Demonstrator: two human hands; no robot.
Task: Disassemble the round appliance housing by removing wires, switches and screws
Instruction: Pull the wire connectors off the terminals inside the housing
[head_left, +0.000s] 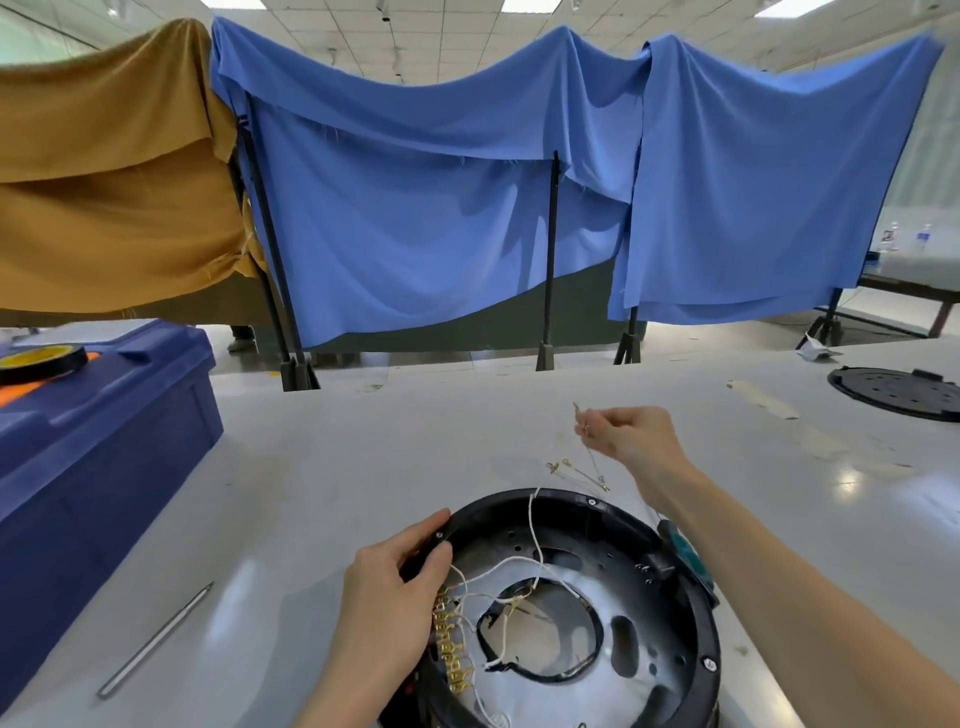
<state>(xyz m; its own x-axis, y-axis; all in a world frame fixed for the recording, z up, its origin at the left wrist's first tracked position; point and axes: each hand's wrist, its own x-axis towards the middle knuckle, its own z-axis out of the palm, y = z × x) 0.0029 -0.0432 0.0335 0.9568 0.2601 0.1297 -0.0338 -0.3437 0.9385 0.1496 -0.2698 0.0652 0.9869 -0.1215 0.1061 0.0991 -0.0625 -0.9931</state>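
The round black appliance housing (691, 613) lies open side up on the white table at the bottom centre. Inside it run loose white wires (511, 564), and a row of brass terminals (452, 649) lines its left wall. My left hand (395, 587) grips the housing's left rim. My right hand (628, 434) is raised beyond the housing and pinches a thin wire (592, 462) with brass terminal ends, held off the table. More terminal-tipped wires (576, 474) hang or lie just below that hand. A teal part (685, 553) sits on the housing's right rim.
A slim metal screwdriver or rod (156, 642) lies on the table at the left. A blue plastic box (98, 431) with a roll of tape (44, 358) on top stands at far left. A black round cover plate (898, 392) lies far right. Cloth-draped racks stand behind the table.
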